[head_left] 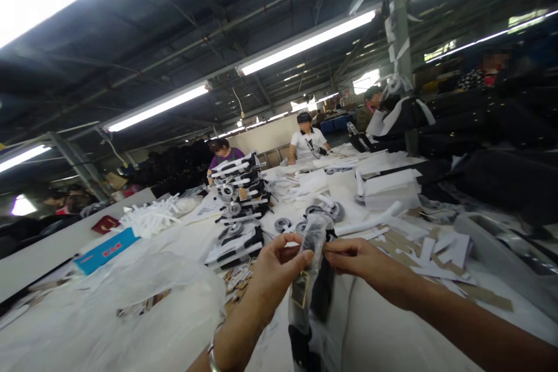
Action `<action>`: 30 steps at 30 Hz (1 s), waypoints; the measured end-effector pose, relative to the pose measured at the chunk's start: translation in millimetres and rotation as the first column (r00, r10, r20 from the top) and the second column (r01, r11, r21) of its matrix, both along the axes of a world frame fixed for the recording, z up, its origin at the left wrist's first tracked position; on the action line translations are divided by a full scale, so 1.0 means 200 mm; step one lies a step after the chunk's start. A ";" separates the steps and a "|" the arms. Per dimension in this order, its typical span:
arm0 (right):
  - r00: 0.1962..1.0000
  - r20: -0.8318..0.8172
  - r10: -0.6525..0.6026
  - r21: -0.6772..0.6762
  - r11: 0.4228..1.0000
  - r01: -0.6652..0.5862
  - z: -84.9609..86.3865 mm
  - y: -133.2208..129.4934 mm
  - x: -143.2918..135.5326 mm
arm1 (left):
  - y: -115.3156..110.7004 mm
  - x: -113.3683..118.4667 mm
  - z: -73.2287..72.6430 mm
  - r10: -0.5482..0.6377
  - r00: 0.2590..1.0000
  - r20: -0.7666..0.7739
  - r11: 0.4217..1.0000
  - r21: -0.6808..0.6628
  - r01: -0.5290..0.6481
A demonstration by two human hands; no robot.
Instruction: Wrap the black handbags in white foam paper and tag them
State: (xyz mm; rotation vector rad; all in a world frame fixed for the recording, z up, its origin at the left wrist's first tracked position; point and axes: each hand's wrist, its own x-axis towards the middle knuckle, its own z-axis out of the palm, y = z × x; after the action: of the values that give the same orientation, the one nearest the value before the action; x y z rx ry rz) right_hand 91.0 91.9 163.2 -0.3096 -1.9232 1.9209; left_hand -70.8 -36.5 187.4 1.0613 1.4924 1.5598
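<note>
A long black item (pixel 322 290), partly wrapped in white paper and clear plastic, stands between my hands; it looks like a bag or strap, but its exact kind is unclear. My left hand (pixel 279 267) pinches its clear plastic wrap (pixel 314 238) between thumb and fingers. A small gold-edged rectangle (pixel 299 290) shows just below that thumb. On the other side, my right hand (pixel 360 258) has its fingers pressed together at the item's upper edge. What lies inside those fingertips is hidden.
Behind my left hand rises a stack of wrapped black items (pixel 239 203). Grey coils (pixel 325 210), white paper (pixel 390 189) and card strips (pixel 451 250) litter the table. Clear plastic sheeting (pixel 174 296) and a blue box (pixel 107 250) lie left. Co-workers sit across the table.
</note>
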 end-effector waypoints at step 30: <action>0.969 -0.022 -0.244 -0.131 0.962 0.240 0.11 -0.18 -0.03 | -0.03 0.11 -0.07 0.306 0.904 -0.299 0.944 0.219 -0.247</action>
State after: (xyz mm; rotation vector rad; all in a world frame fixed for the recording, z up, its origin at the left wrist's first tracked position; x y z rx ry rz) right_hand 85.6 56.6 184.4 -0.5171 -1.6557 1.8749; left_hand -49.2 -42.7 172.9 1.3082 1.8227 1.8057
